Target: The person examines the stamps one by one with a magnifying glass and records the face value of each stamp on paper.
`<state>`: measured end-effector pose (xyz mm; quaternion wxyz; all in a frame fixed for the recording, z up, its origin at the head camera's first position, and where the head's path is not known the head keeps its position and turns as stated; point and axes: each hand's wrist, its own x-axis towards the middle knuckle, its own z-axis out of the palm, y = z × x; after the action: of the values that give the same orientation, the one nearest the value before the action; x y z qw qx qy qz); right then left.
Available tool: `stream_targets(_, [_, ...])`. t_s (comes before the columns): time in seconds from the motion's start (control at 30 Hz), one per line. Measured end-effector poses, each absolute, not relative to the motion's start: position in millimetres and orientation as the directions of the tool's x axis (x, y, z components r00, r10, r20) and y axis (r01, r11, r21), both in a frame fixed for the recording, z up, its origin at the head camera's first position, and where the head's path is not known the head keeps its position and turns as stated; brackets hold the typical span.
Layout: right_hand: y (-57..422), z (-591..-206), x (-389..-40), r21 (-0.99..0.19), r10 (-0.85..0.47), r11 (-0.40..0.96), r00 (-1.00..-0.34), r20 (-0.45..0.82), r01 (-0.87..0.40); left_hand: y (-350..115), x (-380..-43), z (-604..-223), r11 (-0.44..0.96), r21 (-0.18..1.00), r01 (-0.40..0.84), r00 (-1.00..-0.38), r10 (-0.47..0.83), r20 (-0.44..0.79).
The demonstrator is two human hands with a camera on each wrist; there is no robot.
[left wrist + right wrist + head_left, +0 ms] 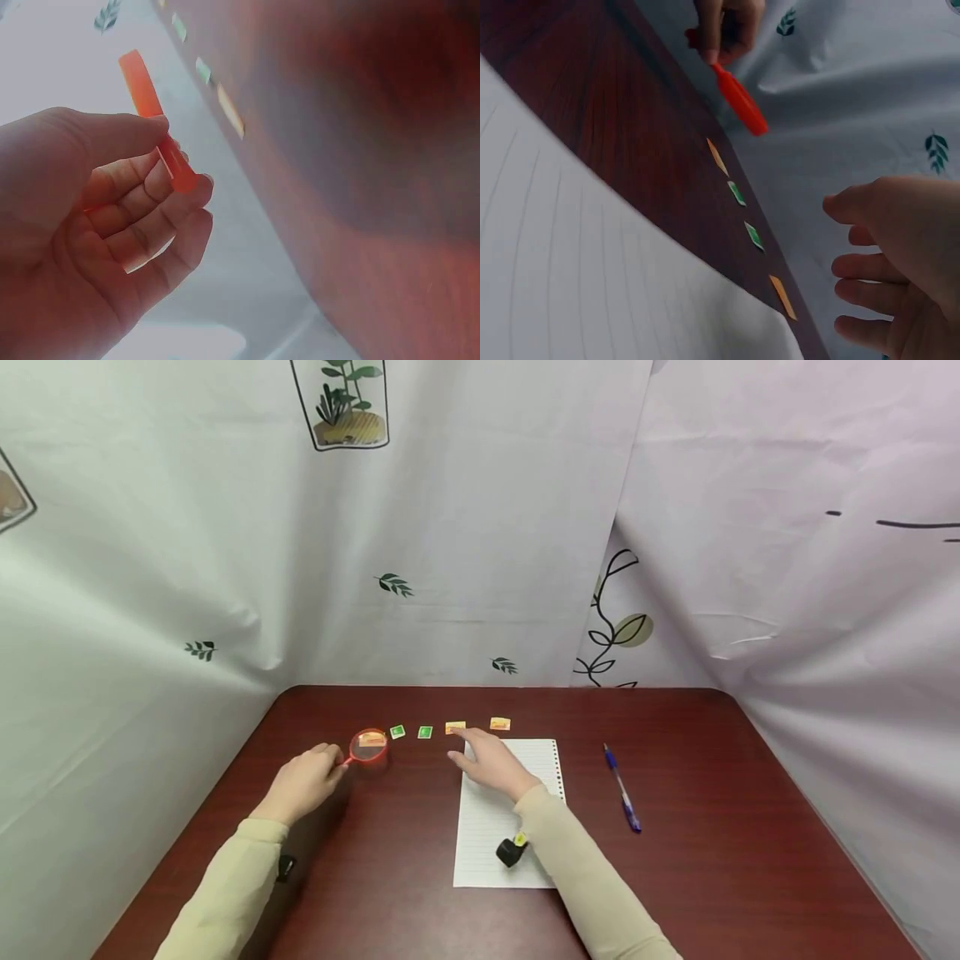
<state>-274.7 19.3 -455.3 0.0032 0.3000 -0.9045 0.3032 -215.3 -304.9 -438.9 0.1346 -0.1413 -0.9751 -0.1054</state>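
Note:
My left hand [303, 783] pinches the handle of a red magnifying glass [368, 732] between thumb and fingers. Its lens hangs over an orange stamp-like piece of paper [372, 740], which shows through it. In the left wrist view the red handle [177, 166] lies across the fingertips. Above the upper part of a lined paper sheet [480, 835], my right hand [491, 763] reaches forward with fingers loosely extended, holding nothing. Its fingertips overlap an orange paper piece [455, 727] in the head view. Two small green stamps [397, 732] lie between the orange pieces.
Another orange piece [500, 723] lies at the right end of the row, near the table's back edge. A blue pen [622, 789] rests right of the sheet. Printed white cloth [465, 527] hangs behind and beside the dark red table [712, 860].

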Motion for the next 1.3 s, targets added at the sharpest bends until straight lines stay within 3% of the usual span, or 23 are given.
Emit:
stream_targets(0.37, [-56, -480, -277, -0.446, -0.602, 0.661, -0.781, 0.165, -0.603, -316, -223, -425, 0.950, 0.181, 0.253, -0.920, 0.178, 0.349])
stream_targets(0.93, [-120, -491, -281, -0.064, -0.463, 0.883, -0.885, 0.050, -0.465, -306, -238, -437, 0.964, 0.083, 0.251, -0.888, 0.195, 0.417])
stream_targets(1.3, [-121, -489, -276, -0.051, -0.445, 0.892, -0.892, 0.080, -0.450, -304, -239, -442, 0.974, 0.024, 0.226, -0.882, 0.194, 0.429])
